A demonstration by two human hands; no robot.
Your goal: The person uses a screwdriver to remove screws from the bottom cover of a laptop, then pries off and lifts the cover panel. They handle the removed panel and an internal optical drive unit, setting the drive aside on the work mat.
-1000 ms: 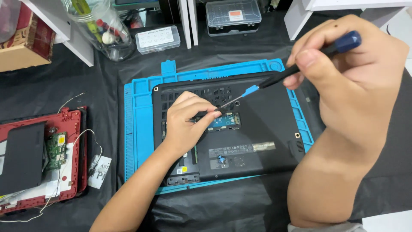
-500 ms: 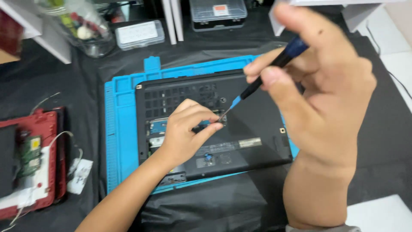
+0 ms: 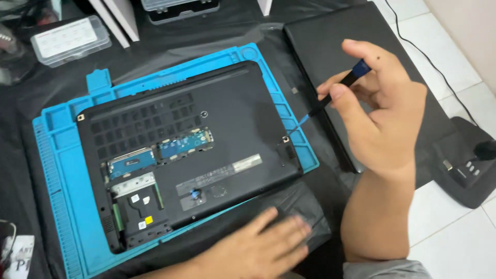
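Observation:
A black laptop [image 3: 232, 108] lies upside down on a blue work mat [image 3: 57, 160], its service bay uncovered so circuit boards and a memory stick show. My right hand [image 3: 382, 119] grips a black and blue screwdriver [image 3: 330, 98], whose tip rests at a screw hole near the laptop's right corner. My left hand [image 3: 263, 248] lies flat with fingers spread on a black panel [image 3: 305, 206] at the table's front edge, below the laptop.
A second black laptop [image 3: 330, 46] lies shut at the right. Clear plastic parts boxes [image 3: 70, 39] stand at the back left, with a dark case [image 3: 181, 8] at the back. A black power block [image 3: 465, 160] and cable rest on the white tiled floor.
My left hand has left the laptop's open bay and now rests on the black panel in front. My right hand carried the screwdriver to the laptop's right corner. The view shifted right.

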